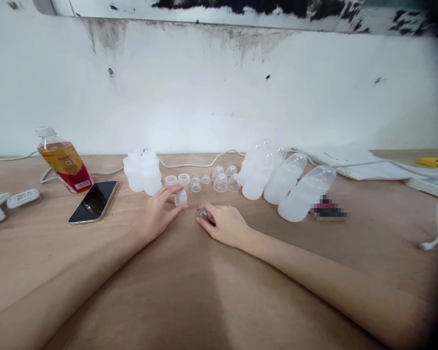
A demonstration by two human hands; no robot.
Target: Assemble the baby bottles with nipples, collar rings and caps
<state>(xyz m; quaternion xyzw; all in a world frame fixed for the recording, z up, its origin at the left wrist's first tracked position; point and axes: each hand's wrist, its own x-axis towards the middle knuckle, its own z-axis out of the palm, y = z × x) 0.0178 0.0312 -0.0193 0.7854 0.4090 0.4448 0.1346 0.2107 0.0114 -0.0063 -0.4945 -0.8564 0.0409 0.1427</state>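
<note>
Thumb and fingers of my left hand (160, 210) pinch a translucent screw ring (181, 198), held tilted above the table. My right hand (224, 222) is closed on a clear bottle teat (202, 214), close to the tabletop and apart from the ring. Behind the hands lie two white screw rings (183, 179) and several clear teats (195, 183). To their right stand several clear dome caps (221, 182).
Milky baby bottles (143, 171) stand at the left, and capped bottles (302, 197) stand or lean at the right. A phone (94, 201), a drink bottle (64, 163) and small packs (23, 198) are farther left. A white cable (219, 157) runs along the wall.
</note>
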